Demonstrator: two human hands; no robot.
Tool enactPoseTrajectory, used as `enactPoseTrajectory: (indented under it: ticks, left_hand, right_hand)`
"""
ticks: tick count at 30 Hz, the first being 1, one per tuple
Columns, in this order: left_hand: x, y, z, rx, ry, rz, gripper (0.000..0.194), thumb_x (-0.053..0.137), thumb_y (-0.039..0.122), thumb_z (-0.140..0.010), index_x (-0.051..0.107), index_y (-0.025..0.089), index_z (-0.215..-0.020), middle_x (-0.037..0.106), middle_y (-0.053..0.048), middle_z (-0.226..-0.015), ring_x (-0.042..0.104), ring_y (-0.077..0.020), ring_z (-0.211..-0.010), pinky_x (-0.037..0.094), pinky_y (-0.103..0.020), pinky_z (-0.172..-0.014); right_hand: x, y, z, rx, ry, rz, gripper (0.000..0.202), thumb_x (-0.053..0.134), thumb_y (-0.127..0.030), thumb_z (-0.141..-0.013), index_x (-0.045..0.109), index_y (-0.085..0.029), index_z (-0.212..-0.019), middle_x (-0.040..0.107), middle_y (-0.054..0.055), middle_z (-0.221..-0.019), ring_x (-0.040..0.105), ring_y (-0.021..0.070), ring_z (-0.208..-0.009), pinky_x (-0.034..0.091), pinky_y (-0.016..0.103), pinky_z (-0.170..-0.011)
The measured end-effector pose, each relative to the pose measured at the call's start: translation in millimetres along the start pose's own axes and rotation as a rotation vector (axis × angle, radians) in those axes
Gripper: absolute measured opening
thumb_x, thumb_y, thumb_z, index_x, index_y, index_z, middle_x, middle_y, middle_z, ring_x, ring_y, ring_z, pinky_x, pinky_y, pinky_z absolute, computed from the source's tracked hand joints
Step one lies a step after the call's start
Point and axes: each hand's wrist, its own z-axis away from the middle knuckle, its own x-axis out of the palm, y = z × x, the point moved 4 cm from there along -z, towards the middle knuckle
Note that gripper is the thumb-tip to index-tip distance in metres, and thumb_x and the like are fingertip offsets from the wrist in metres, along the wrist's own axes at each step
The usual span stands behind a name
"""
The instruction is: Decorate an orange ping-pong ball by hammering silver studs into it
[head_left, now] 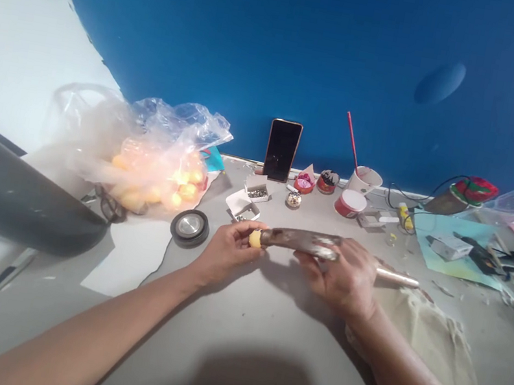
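My left hand (233, 249) pinches a small yellow round piece (256, 238) between thumb and fingers. Against the right side of that piece rests the tip of a dark, worn metal tool (298, 240). My right hand (346, 276) is wrapped round this tool, and a shiny rod-like handle (398, 278) sticks out to the right behind the hand. Both hands are just above the grey table (236, 347). The palm side of my right hand is hidden.
Left of my hands sit a round black-rimmed dish (190, 228) and a plastic bag (166, 171) of yellow-orange things. Small white boxes (243, 207), a phone (282, 151) and a paper cup (366, 180) stand behind. A beige cloth (430, 333) lies under my right forearm.
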Motion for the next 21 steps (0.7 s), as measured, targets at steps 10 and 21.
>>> enactPoseTrajectory:
  ticks: [10, 21]
  left_hand:
    - [-2.2, 1.5, 0.0, 0.012, 0.025, -0.079, 0.038, 0.085, 0.026, -0.069, 0.079, 0.017, -0.105, 0.073, -0.003, -0.084, 0.064, -0.0149, -0.068, 0.053, -0.025, -0.061]
    - [-2.0, -3.0, 1.3, 0.092, -0.035, -0.078, 0.055, 0.083, 0.028, -0.078, 0.071, 0.020, -0.131, 0.073, -0.012, -0.121, 0.068, -0.0260, -0.105, 0.057, -0.036, -0.087]
  right_hand:
    - [-2.4, -3.4, -1.1, -0.065, -0.037, -0.093, 0.015, 0.064, -0.033, -0.096, 0.070, -0.019, -0.095, 0.071, 0.005, -0.073, 0.061, 0.0189, -0.064, 0.043, 0.033, -0.064]
    - [-2.0, 3.2, -4.0, -0.053, 0.003, 0.008, 0.035, 0.062, -0.040, -0.098, 0.062, -0.020, -0.069, 0.058, 0.001, -0.056, 0.053, 0.0162, -0.053, 0.036, 0.032, -0.058]
